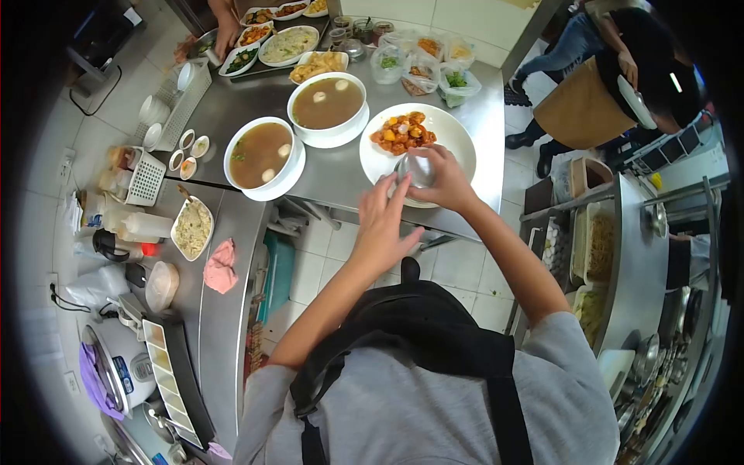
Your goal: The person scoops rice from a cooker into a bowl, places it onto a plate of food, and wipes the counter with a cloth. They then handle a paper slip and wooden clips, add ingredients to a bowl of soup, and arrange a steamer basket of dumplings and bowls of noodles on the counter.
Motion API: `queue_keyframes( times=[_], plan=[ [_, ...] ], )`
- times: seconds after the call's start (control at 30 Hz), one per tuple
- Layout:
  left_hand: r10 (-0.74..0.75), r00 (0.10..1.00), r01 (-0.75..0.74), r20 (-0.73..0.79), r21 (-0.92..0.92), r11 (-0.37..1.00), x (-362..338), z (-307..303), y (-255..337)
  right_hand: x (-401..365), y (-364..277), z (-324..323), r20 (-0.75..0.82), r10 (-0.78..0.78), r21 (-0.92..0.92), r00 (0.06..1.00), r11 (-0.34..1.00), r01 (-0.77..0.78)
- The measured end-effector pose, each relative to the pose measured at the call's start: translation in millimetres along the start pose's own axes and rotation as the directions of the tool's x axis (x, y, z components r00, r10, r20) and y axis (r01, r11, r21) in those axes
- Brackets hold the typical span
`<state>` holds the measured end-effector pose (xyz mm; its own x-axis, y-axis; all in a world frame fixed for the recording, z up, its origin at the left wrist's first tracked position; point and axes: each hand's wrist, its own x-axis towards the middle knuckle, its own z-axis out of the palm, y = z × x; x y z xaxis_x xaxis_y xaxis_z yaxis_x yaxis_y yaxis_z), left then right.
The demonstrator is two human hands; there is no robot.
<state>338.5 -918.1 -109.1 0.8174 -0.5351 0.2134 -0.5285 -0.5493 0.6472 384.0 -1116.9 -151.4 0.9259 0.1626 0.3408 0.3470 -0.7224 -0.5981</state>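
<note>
A small metal bowl (419,172) is over the front of a large white plate (459,139). My right hand (448,182) has its fingers curled around the bowl from the right. Beside it, my left hand (380,225) is open, thumb spread wide and fingertips right at the bowl's left edge. Chunky food in glossy red-orange sauce (403,133) lies at the back of the plate, just beyond the bowl. What is under the bowl is hidden.
Two bowls of brown soup (260,151) (329,105) stand left of the plate. Bagged ingredients (422,66) sit behind it. Fried rice (192,230) and a pink cloth (221,267) lie on the left counter. Another person's hand (226,35) reaches in at the back; a person in a tan apron (577,105) stands right.
</note>
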Motion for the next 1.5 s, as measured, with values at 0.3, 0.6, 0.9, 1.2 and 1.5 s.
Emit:
queue_keyframes(
  times=[0.3, 0.6, 0.9, 1.2, 1.5],
  plan=[
    [0.133, 0.991, -0.125, -0.005, 0.298, 0.946, 60, 87, -24, 11, 49, -31, 0.202, -0.153, -0.181, 0.967, 0.965, 0.19],
    [-0.113, 0.977, 0.029, 0.178, 0.421, 0.907, 101, 85, -15, 42, 70, -14, 0.265, -0.084, -0.241, 0.961, 0.959, 0.15],
    [-0.208, 0.976, 0.19, 0.059, 0.224, 0.956, 84, 35, 9, 46, 34, -49, 0.042, 0.368, 0.412, 0.929, 0.841, -0.351],
    [-0.75, 0.611, 0.499, -0.255, -0.611, 0.614, -41, 2, -48, -11, 28, -13, 0.407, -0.313, -0.029, 0.858, 0.935, 0.354],
    [-0.842, 0.54, 0.215, -0.012, -0.965, 0.152, -116, 26, -61, 13, -91, 20, 0.618, 0.014, 0.428, 0.786, 0.832, -0.352]
  ],
)
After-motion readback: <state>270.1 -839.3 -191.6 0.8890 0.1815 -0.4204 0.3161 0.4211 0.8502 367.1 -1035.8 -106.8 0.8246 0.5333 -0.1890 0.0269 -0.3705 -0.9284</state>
